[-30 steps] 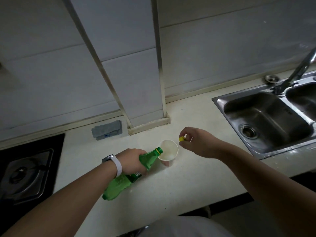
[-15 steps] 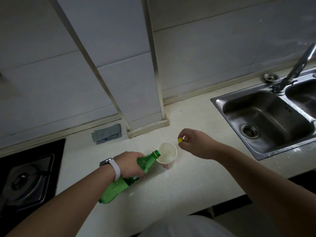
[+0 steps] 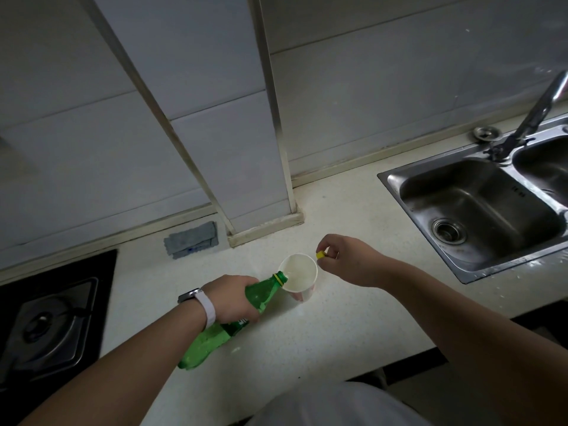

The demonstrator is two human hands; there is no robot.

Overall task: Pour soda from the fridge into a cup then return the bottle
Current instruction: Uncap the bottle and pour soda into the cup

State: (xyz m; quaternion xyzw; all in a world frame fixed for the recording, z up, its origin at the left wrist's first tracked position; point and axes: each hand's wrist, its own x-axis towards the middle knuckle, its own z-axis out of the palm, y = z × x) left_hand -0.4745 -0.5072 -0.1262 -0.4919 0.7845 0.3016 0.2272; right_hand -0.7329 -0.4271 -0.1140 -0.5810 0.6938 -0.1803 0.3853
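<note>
In the head view, our left hand [image 3: 233, 298] grips the green soda bottle [image 3: 212, 338] mid-body. Its long axis slants from the base, toward the worktop's [image 3: 338, 333] front edge, up to the mouth at the paper cup's [image 3: 302, 269] left rim. Our right hand [image 3: 347, 259] pinches the yellow cap [image 3: 320, 255] just right of the cup.

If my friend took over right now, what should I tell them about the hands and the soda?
Left hand grips the bottle, tilted, with its mouth at the rim of the cup.
Right hand pinches the cap beside the cup.
The cup stands on the counter.
Done: cap off, bottle tipped to pour. How full the cup is cannot be seen.
To do: finish pouring, screw the cap on, put the bottle back.
</note>
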